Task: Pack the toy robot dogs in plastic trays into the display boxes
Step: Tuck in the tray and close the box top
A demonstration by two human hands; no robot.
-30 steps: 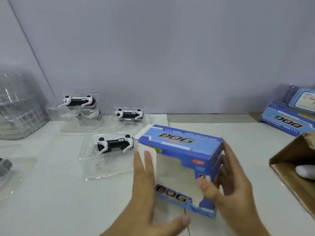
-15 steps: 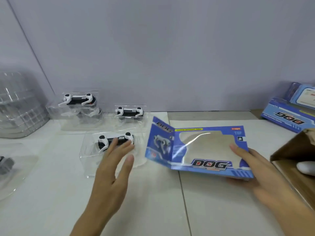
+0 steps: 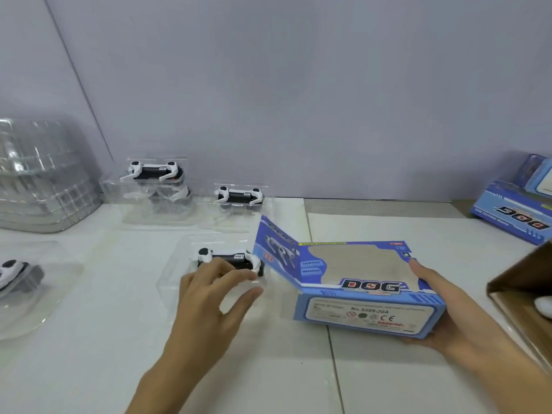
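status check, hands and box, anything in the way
Left hand grips nearest tray with toy dog. Right hand holds display box, side flap open toward tray. Nothing between tray and box.

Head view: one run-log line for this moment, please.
left hand grips nearest tray with toy dog | right hand holds display box, end flap open | tray not yet inside

A blue windowed "DOG" display box (image 3: 363, 289), end flap open, lies in the right hand (image 3: 448, 316); beside it, the left hand (image 3: 213, 289) grips a trayed black-and-white robot dog (image 3: 231, 259).
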